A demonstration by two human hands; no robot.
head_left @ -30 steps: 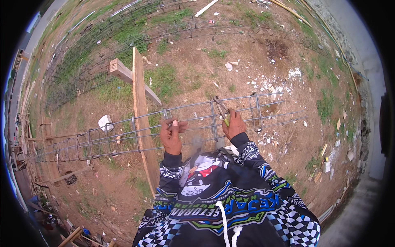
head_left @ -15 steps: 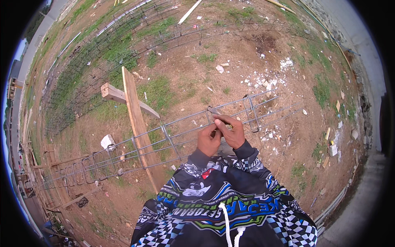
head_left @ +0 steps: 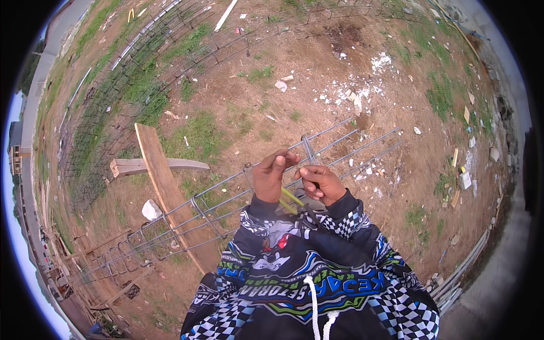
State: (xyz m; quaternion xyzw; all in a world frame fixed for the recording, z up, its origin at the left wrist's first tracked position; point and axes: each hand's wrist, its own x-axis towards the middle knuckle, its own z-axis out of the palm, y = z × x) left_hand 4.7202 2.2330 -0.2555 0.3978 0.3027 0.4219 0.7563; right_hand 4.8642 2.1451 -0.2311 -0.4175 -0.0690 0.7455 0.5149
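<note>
A long rebar cage (head_left: 226, 205) of thin steel bars with square stirrups slants across in front of me. My left hand (head_left: 270, 174) is over the bars, its fingers and thumb bent toward each other. Close on its right, my right hand (head_left: 322, 182) has curled fingers, with thumb and forefinger pinched together. Whatever is between the fingertips is too small to make out. Just beyond them stands a stirrup (head_left: 307, 148) around the bars. A yellow-green tool handle (head_left: 291, 200) shows below and between my hands; what holds it is hidden.
A wooden plank (head_left: 161, 178) lies under the cage, beside a short timber (head_left: 127, 167). A white block (head_left: 151, 210) sits left of the plank. More rebar cages (head_left: 136, 85) lie on the grass at far left. White rubble (head_left: 354, 96) is scattered beyond the bars' right end.
My hands have drawn slightly apart, the left one moving left and up. The yellow-green handle has come into sight. The cage and plank appear farther left and lower as the view shifted.
</note>
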